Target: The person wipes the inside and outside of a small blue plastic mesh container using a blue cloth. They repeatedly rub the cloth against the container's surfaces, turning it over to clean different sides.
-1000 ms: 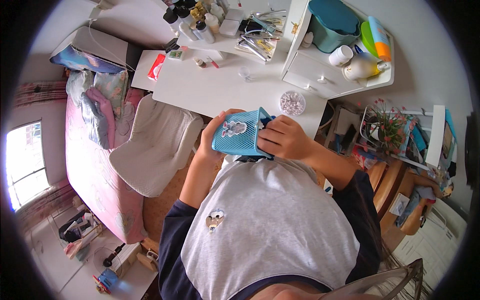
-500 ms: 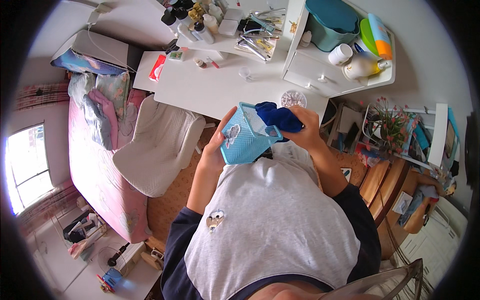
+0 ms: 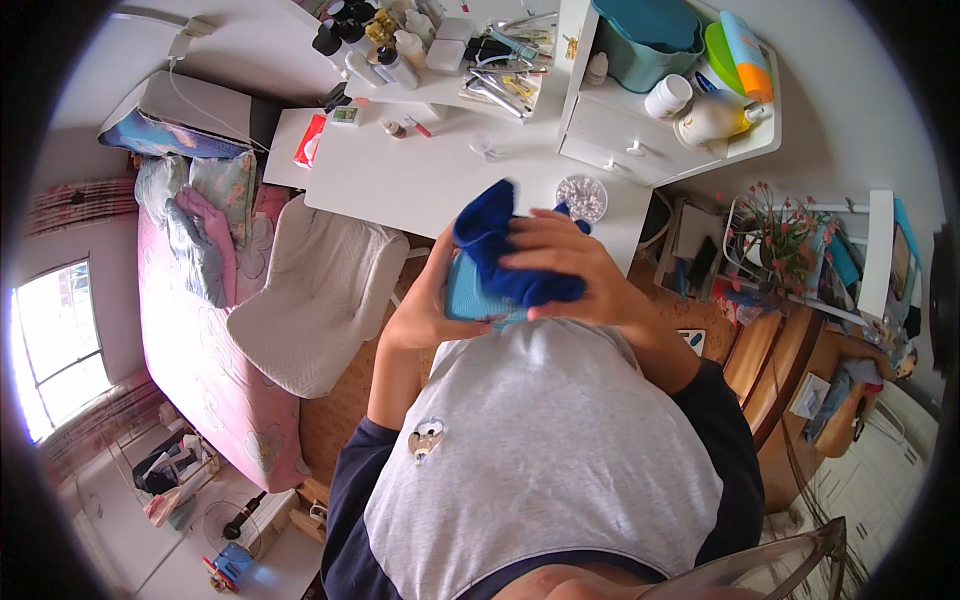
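A light-blue mesh box [image 3: 466, 292] is in front of my chest, partly covered by a crumpled deep-blue soft cloth [image 3: 484, 240]. The fingers of my left hand [image 3: 420, 312] curl around the box's left side. Those of my right hand [image 3: 582, 268], blurred, are slightly spread and bent around the cloth, holding it against the box. Beyond are a white desk [image 3: 420, 180] bearing a round clear tub of cotton swabs [image 3: 581, 199], a cream padded chair [image 3: 300, 310] and a pink-covered bed [image 3: 190, 350].
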{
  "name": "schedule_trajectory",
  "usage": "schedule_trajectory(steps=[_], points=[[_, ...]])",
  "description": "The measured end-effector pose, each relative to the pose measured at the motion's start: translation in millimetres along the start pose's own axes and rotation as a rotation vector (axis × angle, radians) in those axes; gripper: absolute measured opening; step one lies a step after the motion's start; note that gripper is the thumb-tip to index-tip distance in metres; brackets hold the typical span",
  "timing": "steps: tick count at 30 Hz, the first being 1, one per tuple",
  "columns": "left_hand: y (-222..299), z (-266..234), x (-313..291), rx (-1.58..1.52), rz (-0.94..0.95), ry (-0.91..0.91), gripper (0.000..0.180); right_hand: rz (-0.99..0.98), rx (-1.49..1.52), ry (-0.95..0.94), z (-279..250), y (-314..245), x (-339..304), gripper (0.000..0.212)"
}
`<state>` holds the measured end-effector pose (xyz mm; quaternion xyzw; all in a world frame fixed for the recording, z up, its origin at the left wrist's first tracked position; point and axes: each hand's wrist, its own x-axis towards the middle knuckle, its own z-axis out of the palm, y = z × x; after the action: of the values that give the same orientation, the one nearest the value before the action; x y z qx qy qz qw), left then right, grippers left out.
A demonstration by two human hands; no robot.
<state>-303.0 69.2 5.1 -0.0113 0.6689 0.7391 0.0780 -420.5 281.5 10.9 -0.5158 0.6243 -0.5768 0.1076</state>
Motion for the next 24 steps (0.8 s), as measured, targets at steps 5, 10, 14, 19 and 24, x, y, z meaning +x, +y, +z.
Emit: schedule_trajectory(steps=[5, 10, 14, 19, 24], points=[[11.4, 3.0, -0.2, 0.205, -0.095, -0.034, 0.107, 0.031, 0.002, -0.155, -5.8, 1.1, 0.6, 0.054], [11.9, 15.1, 1.5, 0.362, -0.098, 0.004, 0.089, 0.048, 0.027, -0.249, -4.5, -3.8, 0.9, 0.048], [15.5, 2.0, -8.6, 0.181, -0.124, -0.042, 0.085, 0.054, 0.088, -0.272, -27.9, 0.3, 0.4, 0.033], [20.0, -0.2, -9.7, 0.299, -0.058, -0.076, 0.086, -0.003, 0.11, -0.4, -17.0, -8.5, 0.2, 0.036], [26.9, 11.5, -5.0, 0.7, -0.033, -0.134, 0.085, 0.003, -0.23, -0.772, -0.4, -18.5, -11.2, 0.039]])
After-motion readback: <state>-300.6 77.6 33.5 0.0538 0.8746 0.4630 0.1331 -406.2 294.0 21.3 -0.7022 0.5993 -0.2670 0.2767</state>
